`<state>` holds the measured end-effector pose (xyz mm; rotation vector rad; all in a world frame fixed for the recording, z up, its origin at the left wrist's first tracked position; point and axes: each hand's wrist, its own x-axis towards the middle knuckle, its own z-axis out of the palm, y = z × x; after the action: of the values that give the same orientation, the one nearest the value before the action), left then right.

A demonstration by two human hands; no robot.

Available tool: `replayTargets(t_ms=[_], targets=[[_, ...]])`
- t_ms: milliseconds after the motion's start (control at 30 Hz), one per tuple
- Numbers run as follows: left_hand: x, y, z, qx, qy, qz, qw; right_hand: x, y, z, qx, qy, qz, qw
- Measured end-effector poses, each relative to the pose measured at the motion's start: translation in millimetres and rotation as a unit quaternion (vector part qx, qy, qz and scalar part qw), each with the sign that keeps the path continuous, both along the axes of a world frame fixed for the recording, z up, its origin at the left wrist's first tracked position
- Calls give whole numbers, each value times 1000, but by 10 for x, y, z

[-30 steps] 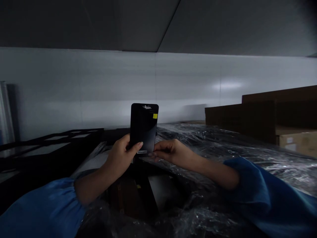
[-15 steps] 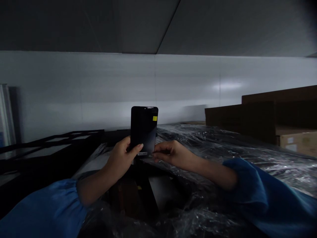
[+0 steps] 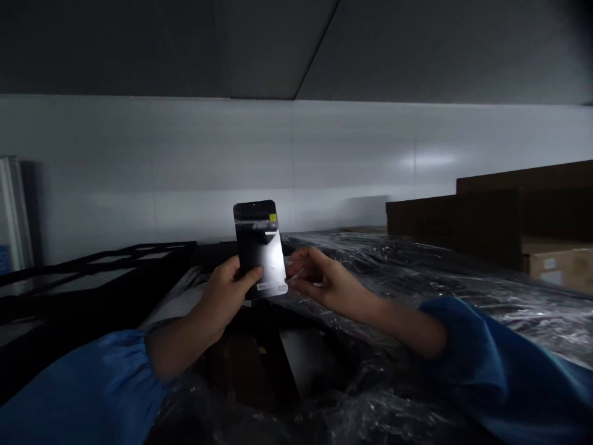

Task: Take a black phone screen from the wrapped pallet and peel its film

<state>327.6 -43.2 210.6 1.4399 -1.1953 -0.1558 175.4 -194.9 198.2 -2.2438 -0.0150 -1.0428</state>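
We lose part of the black phone-sized panel [image 3: 259, 244] behind the left hand [image 3: 225, 296]; its fingers cover the lower left edge. The white label [image 3: 270, 287] and yellow sticker [image 3: 273, 217] on the panel are too small for us to read. The fingers of the right hand [image 3: 324, 281] look soft, slightly blurred. The left sleeve [image 3: 78, 395] and right sleeve [image 3: 500, 364] both run out of frame. The cardboard box [image 3: 560, 269] is cut by the right edge. Under the plastic sheeting [image 3: 417, 272], the dark items [image 3: 259, 371] below the hands are too dim for us to identify.
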Motion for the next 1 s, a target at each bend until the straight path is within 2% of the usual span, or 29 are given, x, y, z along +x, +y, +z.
replayTargets(t_ms=[100, 200, 267, 467, 533, 600, 867, 1000], targets=[[37, -22, -24, -19, 50, -21, 998, -13, 0, -18, -166, -58, -43, 983], [33, -22, -33, -40, 75, -20, 996, -16, -13, -48, -325, -102, -50, 939], [6, -7, -27, -47, 81, -12, 996, -16, -21, -63, -383, -117, -67, 914], [-62, 26, -22, -25, 84, -27, 996, -31, 1, -50, -498, -155, -138, 842], [-65, 27, -30, -21, 81, -25, 996, -33, 11, -44, -525, -171, -146, 821], [-63, 25, -40, -19, 78, -25, 996, -31, 16, -45, -534, -177, -146, 813], [-48, 8, -49, -19, 54, -33, 998, -11, 20, -68, -523, -164, -127, 827], [-22, -5, -52, -13, 9, -15, 1000, -13, 34, -66, -524, -154, -123, 828]])
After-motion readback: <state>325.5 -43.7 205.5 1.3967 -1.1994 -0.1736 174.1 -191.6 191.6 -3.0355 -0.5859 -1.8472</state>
